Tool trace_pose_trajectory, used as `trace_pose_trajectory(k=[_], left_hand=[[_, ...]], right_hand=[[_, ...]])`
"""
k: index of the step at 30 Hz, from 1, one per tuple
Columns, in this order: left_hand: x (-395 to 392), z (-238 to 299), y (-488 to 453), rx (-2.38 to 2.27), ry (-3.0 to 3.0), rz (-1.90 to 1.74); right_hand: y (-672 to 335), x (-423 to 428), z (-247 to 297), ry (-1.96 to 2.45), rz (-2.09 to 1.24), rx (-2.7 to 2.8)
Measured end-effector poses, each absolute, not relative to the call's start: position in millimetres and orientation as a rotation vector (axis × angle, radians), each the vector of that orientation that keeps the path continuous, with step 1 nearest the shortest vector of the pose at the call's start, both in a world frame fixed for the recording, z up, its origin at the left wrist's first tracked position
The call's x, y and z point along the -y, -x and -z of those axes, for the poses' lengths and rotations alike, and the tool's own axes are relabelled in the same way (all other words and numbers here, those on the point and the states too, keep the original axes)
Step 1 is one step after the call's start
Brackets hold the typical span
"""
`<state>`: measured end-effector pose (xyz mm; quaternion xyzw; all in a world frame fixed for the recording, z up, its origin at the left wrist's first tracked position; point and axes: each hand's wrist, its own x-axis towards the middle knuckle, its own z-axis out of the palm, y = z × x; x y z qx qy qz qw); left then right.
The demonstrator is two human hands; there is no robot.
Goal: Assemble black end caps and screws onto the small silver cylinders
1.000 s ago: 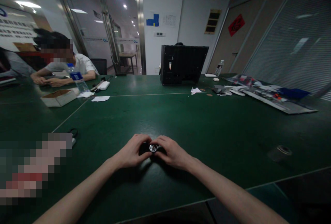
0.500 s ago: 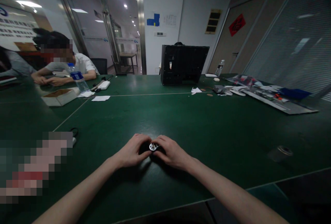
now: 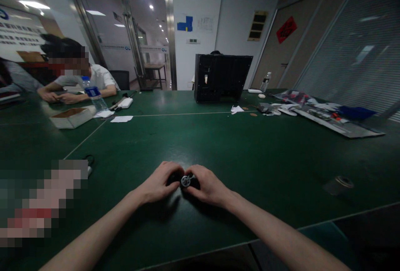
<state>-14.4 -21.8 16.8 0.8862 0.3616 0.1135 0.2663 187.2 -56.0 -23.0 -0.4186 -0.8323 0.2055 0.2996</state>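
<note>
Between my two hands, low over the green table [image 3: 150,137], is a small round part [image 3: 185,181] with a spoked, silvery face turned toward me and a dark body behind it. My right hand [image 3: 206,183] has thumb and fingers curled around its right side. On the other side, my left hand [image 3: 162,182] bends inward, its thumb and fingertips pressed against the part's edge. Dark shapes fill the hollows of both palms; shadow or more of the part, I cannot tell. Farther right, a short cylinder [image 3: 339,185] with a round top stands by itself.
A black box-like case [image 3: 222,78] stands at the back. Back left are a white open box [image 3: 73,117], a water bottle [image 3: 93,95] and paper scraps [image 3: 121,119]; a seated person [image 3: 90,75] leans there. A cluttered board [image 3: 340,123] lies at the right. The left foreground is pixelated.
The part's face has turned from a bright white disc to a darker spoked ring and sits slightly lower. My right fingers have shifted a little, uncovering more of it.
</note>
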Motion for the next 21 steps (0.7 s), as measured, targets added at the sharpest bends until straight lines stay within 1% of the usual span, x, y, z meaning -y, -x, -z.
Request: trace_pose_trajectory(k=[21], left_hand=[[18.5, -10.3, 15.3, -0.928, -2.428, -0.341]], right_hand=[[-183.5, 55.7, 23.3, 1.073, -0.420, 2.281]])
